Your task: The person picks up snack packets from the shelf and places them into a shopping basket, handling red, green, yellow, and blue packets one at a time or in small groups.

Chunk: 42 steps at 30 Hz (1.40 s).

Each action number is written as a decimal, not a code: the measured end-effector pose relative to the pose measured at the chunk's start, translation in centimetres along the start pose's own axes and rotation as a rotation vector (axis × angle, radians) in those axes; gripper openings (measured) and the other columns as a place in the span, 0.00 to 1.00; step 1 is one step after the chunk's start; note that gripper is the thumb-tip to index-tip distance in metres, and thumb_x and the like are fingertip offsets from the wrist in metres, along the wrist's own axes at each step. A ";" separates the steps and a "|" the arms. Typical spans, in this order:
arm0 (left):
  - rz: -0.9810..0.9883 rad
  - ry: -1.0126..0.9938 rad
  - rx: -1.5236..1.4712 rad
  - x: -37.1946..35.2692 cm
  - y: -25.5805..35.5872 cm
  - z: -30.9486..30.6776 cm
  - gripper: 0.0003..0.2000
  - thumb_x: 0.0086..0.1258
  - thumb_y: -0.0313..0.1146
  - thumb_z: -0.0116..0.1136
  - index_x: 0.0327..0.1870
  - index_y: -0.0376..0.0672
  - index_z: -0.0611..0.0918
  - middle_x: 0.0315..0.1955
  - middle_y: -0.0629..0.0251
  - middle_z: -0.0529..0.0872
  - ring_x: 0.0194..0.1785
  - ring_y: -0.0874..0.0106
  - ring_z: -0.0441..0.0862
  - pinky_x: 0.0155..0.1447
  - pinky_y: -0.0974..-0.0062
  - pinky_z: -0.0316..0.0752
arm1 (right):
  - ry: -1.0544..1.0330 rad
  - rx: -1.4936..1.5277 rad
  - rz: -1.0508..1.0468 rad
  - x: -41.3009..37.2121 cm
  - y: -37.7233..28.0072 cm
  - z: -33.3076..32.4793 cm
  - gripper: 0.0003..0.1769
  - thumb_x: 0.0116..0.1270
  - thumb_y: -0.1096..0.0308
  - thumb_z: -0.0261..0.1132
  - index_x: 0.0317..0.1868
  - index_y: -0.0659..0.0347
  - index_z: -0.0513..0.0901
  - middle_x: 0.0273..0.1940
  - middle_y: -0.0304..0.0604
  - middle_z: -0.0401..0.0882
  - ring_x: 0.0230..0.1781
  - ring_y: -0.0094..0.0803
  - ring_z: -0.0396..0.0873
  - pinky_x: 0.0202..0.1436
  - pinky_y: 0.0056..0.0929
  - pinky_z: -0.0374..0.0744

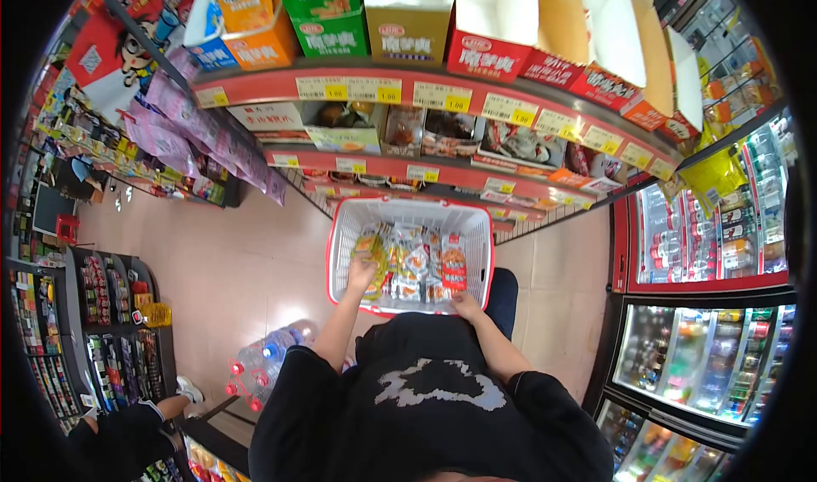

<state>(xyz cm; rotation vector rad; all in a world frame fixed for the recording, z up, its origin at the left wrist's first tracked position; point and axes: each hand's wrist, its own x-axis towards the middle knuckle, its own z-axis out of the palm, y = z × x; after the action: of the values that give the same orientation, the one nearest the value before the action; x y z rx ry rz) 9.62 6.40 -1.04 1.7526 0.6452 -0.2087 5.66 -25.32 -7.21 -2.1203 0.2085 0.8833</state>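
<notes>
A white plastic basket (339, 261) with a red rim is in front of me, below the shelves. Small snack packets (415, 261) lie in it, many of them white and clear. My left hand (362, 271) reaches inside at the left, its fingers curled on a yellow-green snack packet (371, 245). At the near right of the basket is my right hand (465, 305), its fingers closed at the lower end of a red snack packet (454, 271). The exact grip of both hands is too small to see fully.
Shelves with price strips (434, 97) rise ahead, carrying open display boxes (489, 31). Drink coolers (698, 354) line the right. Large water bottles (271, 359) stand on the floor at my left. Another person's leg (174, 405) shows at lower left, near a snack rack (119, 312).
</notes>
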 end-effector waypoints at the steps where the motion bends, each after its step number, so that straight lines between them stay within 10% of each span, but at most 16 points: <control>1: 0.027 -0.069 -0.223 -0.3 2.5 -0.5 0.18 0.57 0.30 0.55 0.49 0.35 0.71 0.41 0.47 0.77 0.52 0.54 0.72 0.57 0.67 0.67 | -0.012 0.083 0.036 1.1 0.9 0.0 0.24 0.55 0.58 0.64 0.47 0.68 0.76 0.40 0.52 0.79 0.42 0.37 0.78 0.47 0.29 0.74; 6: 0.969 0.174 0.151 -1.3 19.3 -3.8 0.14 0.57 0.22 0.51 0.46 0.36 0.74 0.42 0.56 0.79 0.48 0.64 0.77 0.52 0.73 0.70 | 0.027 -0.078 0.077 1.8 -2.0 -1.8 0.22 0.54 0.59 0.65 0.45 0.67 0.78 0.39 0.51 0.79 0.39 0.35 0.78 0.45 0.29 0.75; 13: 1.587 0.698 0.143 -6.2 39.7 -8.7 0.22 0.55 0.22 0.55 0.53 0.35 0.68 0.52 0.53 0.71 0.59 0.57 0.66 0.63 0.63 0.58 | -0.218 0.119 -0.070 0.8 -9.3 -3.8 0.19 0.60 0.57 0.63 0.48 0.60 0.77 0.37 0.38 0.78 0.36 0.23 0.75 0.37 0.23 0.74; 20: 1.497 1.120 0.326 -3.0 46.0 -8.2 0.39 0.54 0.41 0.60 0.64 0.36 0.53 0.61 0.48 0.59 0.66 0.54 0.53 0.68 0.52 0.43 | -0.255 0.101 -0.967 -11.5 -37.1 -16.6 0.15 0.64 0.68 0.58 0.50 0.63 0.74 0.45 0.41 0.77 0.43 0.25 0.76 0.48 0.25 0.74; 26: 1.487 1.098 0.283 -3.1 45.7 -8.3 0.41 0.53 0.43 0.61 0.63 0.31 0.52 0.59 0.48 0.61 0.66 0.52 0.53 0.69 0.51 0.42 | 0.683 -0.021 -1.562 -19.4 -54.0 -23.0 0.20 0.58 0.69 0.62 0.52 0.66 0.73 0.50 0.48 0.75 0.50 0.34 0.74 0.55 0.30 0.71; 31: 1.514 1.106 0.299 -3.0 45.6 -8.6 0.40 0.53 0.43 0.61 0.62 0.32 0.53 0.58 0.48 0.62 0.66 0.53 0.55 0.68 0.52 0.43 | 0.815 -0.169 -1.522 -15.9 -61.4 -23.6 0.31 0.51 0.67 0.68 0.54 0.68 0.66 0.54 0.53 0.67 0.56 0.42 0.67 0.57 0.32 0.67; 42: 1.488 1.077 0.193 -2.8 45.5 -8.4 0.42 0.50 0.43 0.63 0.62 0.32 0.55 0.58 0.49 0.62 0.65 0.54 0.56 0.69 0.54 0.45 | 0.804 0.017 -1.659 -15.0 -60.1 -21.5 0.17 0.50 0.75 0.67 0.37 0.64 0.68 0.45 0.49 0.72 0.49 0.38 0.72 0.52 0.34 0.70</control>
<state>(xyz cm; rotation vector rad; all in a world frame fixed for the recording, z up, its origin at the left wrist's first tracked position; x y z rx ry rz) 29.51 6.60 40.85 1.9983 -0.1369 1.8024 31.17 -3.90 49.23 -1.6783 -1.0003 -0.9098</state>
